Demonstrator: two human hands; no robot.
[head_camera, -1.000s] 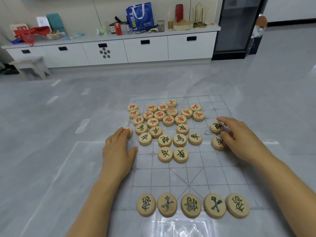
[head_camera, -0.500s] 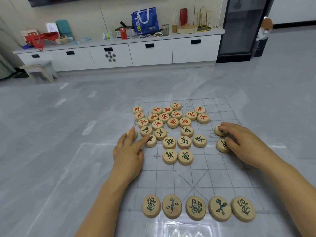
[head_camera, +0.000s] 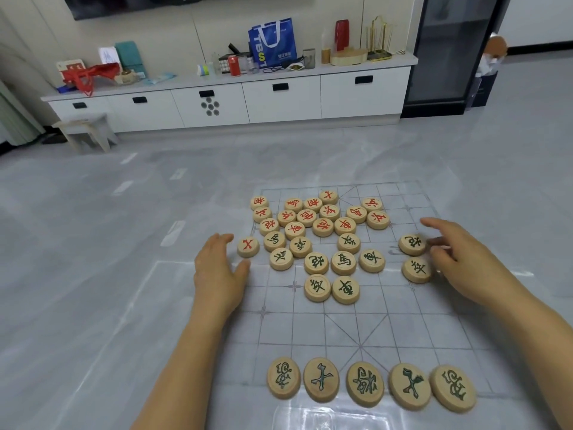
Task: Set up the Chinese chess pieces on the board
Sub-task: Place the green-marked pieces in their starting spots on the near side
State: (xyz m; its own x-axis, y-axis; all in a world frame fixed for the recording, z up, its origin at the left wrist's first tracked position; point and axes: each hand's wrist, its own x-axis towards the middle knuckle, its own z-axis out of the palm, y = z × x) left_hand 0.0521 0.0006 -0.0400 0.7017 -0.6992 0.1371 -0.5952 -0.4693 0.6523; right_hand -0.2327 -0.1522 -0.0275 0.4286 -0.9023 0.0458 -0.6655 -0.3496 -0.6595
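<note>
Wooden discs [head_camera: 322, 227] lettered in red and green are bunched in the upper middle of the frame, on the far half of the board [head_camera: 310, 330], which is spread on the floor [head_camera: 124, 274]. Five green-lettered ones are lined up in a near row [head_camera: 365, 384] along the bottom edge of the board. The setting-up is therefore judged to be at an early stage, with most of the set unsorted.

The coming move is judged to turn on the right of the frame. Two pieces lie apart from the bunch there, the upper green disc [head_camera: 412, 244] directly above the lower green disc [head_camera: 417, 269]. Both lie immediately to the left of the right hand [head_camera: 462, 265]. Its fingers [head_camera: 437, 242] are loosely bent, with the index stretched out above the upper piece, and nothing is gripped. Whether a fingertip touches that piece's rim cannot be told. This hand is much the nearer to both pieces, since the left hand [head_camera: 217, 274] is well apart, across the bunch.

That left hand is held flat at the board's left edge, fingers straight and released, with nothing held. One red disc [head_camera: 248, 246] lies just to the right of its fingertips, and a narrow gap appears to be left between them.

Being round, the pieces offer no long axis, so only a short leftward reach would be needed.
</note>
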